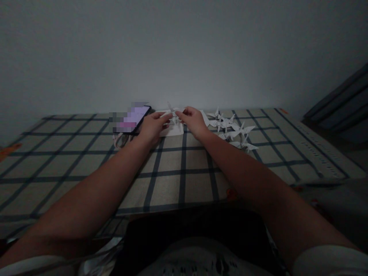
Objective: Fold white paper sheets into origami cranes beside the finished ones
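Between my two hands is a small folded white paper crane [174,115], with one thin point sticking up. My left hand [152,124] pinches it from the left with thumb and fingers. From the right, the closed fingertips of my right hand [193,119] grip its other side. White paper [174,131] lies flat on the table beneath the hands. Several finished-looking white paper cranes [243,132] are grouped just right of my right hand, some partly hidden behind my right forearm. The finer folds of the held piece are too small to make out.
A lit phone [136,119], partly blurred out, rests left of my left hand, with a pale strap or cord [117,141] beside it. The table wears a checked cloth [169,184] and meets a plain wall [184,53] at the back. Dark striped fabric [342,99] is at far right.
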`<state>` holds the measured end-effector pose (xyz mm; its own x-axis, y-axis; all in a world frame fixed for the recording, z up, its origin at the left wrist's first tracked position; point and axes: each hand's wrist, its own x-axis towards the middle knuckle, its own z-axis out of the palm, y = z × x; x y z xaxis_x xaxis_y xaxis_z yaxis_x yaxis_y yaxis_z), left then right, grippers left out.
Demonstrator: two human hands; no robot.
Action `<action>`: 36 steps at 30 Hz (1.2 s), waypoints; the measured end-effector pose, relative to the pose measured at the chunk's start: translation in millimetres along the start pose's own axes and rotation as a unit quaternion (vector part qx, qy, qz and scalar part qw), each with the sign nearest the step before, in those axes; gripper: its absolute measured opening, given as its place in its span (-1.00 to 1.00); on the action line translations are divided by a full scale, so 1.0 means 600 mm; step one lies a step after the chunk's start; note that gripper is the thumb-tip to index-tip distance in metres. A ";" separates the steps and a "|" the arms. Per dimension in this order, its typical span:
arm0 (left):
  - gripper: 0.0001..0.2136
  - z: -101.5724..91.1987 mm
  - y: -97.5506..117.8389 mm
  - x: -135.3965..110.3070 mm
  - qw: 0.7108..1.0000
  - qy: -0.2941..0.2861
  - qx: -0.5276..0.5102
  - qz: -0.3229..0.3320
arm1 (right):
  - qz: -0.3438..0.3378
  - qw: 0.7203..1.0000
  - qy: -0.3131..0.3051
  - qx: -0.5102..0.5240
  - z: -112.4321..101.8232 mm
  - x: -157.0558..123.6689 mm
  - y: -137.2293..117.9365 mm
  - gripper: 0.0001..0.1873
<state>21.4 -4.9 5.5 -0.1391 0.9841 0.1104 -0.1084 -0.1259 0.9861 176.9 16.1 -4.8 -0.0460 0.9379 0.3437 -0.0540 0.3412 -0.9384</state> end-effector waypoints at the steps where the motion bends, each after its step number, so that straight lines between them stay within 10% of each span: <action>1: -0.81 0.002 0.003 -0.004 1.000 -0.005 -0.008 -0.002 | 0.000 1.000 0.003 0.000 -0.001 0.000 -0.001 -0.70; 17: -0.89 -0.010 0.010 0.032 0.944 -0.063 -0.234 -0.223 | 0.247 0.923 -0.037 0.293 -0.008 0.018 0.003 -0.81; 29: -0.89 -0.018 0.022 0.038 0.932 -0.039 -0.263 -0.245 | 0.219 0.925 0.004 0.310 -0.016 0.018 0.011 -0.90; 36: -0.93 -0.019 0.034 0.030 0.948 -0.004 -0.268 -0.171 | 0.120 0.987 0.074 0.072 -0.013 0.012 0.008 -0.93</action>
<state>5.7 8.9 26.2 0.0016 0.9796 -0.2008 -0.6300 0.1569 0.7606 184.0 25.0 -6.9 0.0716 0.9931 0.0929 -0.2012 0.1056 -0.9738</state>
